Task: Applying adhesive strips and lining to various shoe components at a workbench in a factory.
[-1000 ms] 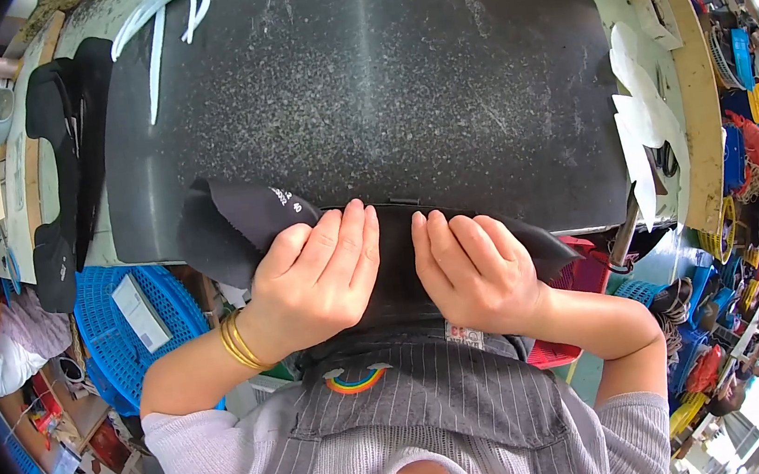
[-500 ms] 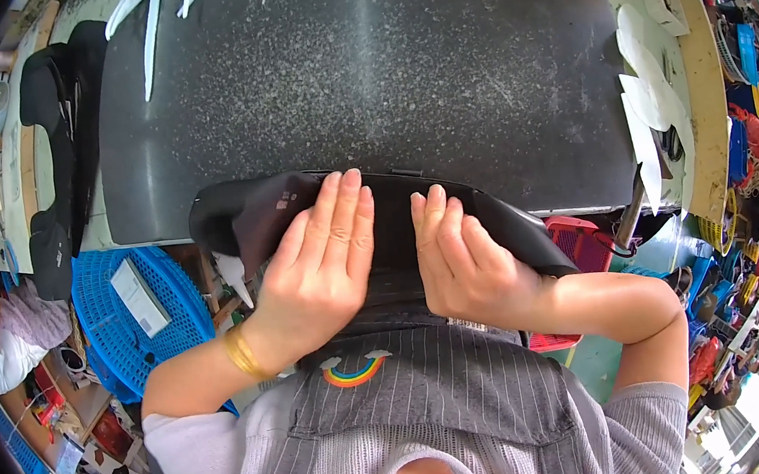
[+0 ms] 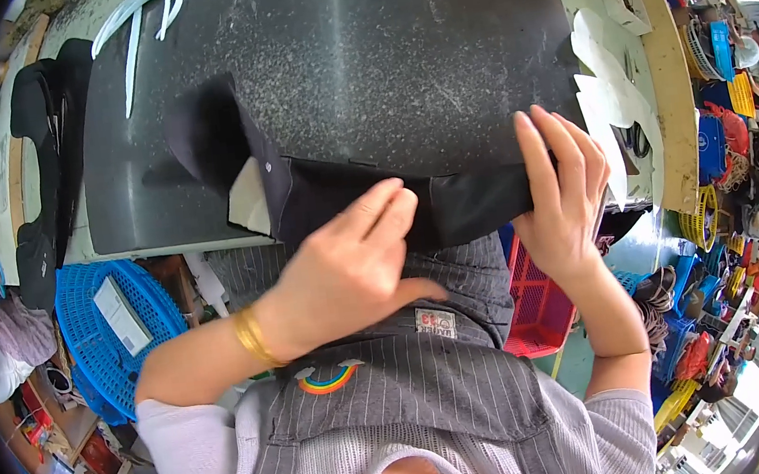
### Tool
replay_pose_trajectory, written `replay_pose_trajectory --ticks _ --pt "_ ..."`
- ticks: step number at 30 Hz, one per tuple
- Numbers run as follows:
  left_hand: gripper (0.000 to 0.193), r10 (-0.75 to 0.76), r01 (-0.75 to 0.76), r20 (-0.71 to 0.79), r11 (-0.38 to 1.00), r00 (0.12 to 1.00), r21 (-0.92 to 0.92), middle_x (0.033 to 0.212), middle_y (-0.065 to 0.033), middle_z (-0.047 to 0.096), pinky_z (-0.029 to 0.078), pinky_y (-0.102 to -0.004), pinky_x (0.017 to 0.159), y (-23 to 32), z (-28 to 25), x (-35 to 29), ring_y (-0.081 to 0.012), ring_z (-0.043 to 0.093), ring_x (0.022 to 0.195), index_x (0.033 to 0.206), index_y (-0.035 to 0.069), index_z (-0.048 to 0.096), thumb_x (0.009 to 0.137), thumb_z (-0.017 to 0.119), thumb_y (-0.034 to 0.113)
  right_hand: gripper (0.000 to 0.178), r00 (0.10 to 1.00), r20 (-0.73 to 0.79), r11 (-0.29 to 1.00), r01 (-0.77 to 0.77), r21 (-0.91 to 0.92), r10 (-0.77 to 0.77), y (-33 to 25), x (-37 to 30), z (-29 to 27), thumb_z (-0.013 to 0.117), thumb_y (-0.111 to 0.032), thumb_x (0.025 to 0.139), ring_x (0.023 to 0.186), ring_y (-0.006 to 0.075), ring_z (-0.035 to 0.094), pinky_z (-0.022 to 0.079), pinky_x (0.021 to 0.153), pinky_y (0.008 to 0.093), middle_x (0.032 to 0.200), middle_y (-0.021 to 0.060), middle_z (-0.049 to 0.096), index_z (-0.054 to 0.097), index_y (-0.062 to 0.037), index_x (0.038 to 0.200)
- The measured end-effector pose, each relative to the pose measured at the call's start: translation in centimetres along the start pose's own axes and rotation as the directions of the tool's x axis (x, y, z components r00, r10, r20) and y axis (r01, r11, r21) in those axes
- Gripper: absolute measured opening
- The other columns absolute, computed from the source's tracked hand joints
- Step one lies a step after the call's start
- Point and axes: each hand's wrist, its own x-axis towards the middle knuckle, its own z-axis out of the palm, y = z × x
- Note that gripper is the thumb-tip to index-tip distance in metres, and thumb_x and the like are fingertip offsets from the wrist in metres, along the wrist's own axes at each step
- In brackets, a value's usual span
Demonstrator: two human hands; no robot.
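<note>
A long black piece of flexible, leather-like material (image 3: 345, 180) lies across the front edge of a dark work board (image 3: 417, 73), its left end curled upward with a pale patch showing inside. Over its middle, my left hand (image 3: 346, 273) has the fingers stretched out and the thumb apart, the fingertips against the black surface. At the piece's right end, my right hand (image 3: 565, 183) grips it, fingers extended upward and the thumb side against the material. The underside of the piece is hidden.
White strips (image 3: 133, 50) lie at the board's far left, and pale cut pieces (image 3: 597, 53) along its right edge. Black pieces (image 3: 48, 162) are stacked at left. A blue basket (image 3: 80, 318) and a red basket (image 3: 532, 299) stand below the table. Another person's arm shows far left.
My right hand has moved right to the end of the black piece. My left hand has shifted right and down. The piece's left end has swung up and curled, and its underside patch now shows.
</note>
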Motion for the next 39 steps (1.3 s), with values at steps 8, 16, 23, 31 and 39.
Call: replay_pose_trajectory --ticks 8,16,23,31,39 --pt "0.030 -0.175 0.188 -0.219 0.982 0.960 0.037 0.113 -0.0171 0.062 0.055 -0.0372 0.088 1.9 3.7 0.9 -0.0322 0.061 0.111 0.094 0.000 0.067 0.069 0.073 0.016 0.019 0.880 -0.298 0.828 0.459 0.323 -0.371 -1.4 -4.1 0.9 0.079 -0.016 0.077 0.074 0.0180 0.061 0.051 0.060 0.0295 0.076 0.0033 0.061 0.065 -0.0049 0.083" --pt "0.015 -0.307 0.261 -0.223 0.941 0.925 -0.215 0.104 -0.0172 0.062 0.049 -0.0399 0.085 1.3 3.6 3.3 -0.0336 0.059 0.098 0.093 -0.003 0.062 0.080 0.067 0.003 0.044 0.989 -0.098 0.821 0.148 0.551 -0.113 -0.9 -2.3 3.5 0.071 -0.010 0.074 0.094 0.0312 0.062 0.052 0.082 0.0392 0.109 0.0162 0.064 0.061 0.0033 0.115" --pt "0.015 -0.581 0.406 -0.181 0.726 0.793 -0.555 0.083 -0.0186 0.061 0.048 -0.0419 0.071 1.4 3.7 3.7 -0.0347 0.057 0.083 0.094 -0.003 0.060 0.090 0.064 0.011 0.058 0.977 0.058 0.854 0.149 0.498 -0.205 -0.4 -2.2 2.8 0.077 -0.021 0.072 0.105 0.0285 0.058 0.048 0.093 0.0402 0.127 0.0162 0.055 0.059 0.0048 0.121" --pt "0.016 -0.644 0.476 -0.197 0.706 0.739 -0.524 0.079 -0.0161 0.063 0.049 -0.0370 0.062 1.6 3.8 4.5 -0.0293 0.061 0.074 0.099 0.001 0.065 0.094 0.062 0.016 0.062 0.992 0.032 0.899 0.095 0.427 -0.120 -1.3 -2.0 2.9 0.075 -0.028 0.075 0.102 0.0316 0.058 0.049 0.090 0.0391 0.131 0.0229 0.053 0.059 0.0122 0.119" --pt "0.016 -0.613 0.451 -0.226 0.741 0.757 -0.498 0.077 -0.0118 0.063 0.050 -0.0360 0.060 2.0 4.3 4.1 -0.0266 0.063 0.069 0.104 0.006 0.068 0.095 0.059 0.016 0.056 0.992 0.009 0.818 0.099 0.566 -0.126 0.3 -1.6 3.3 0.074 -0.021 0.075 0.102 0.0322 0.058 0.049 0.091 0.0378 0.127 0.0230 0.056 0.059 0.0130 0.118"
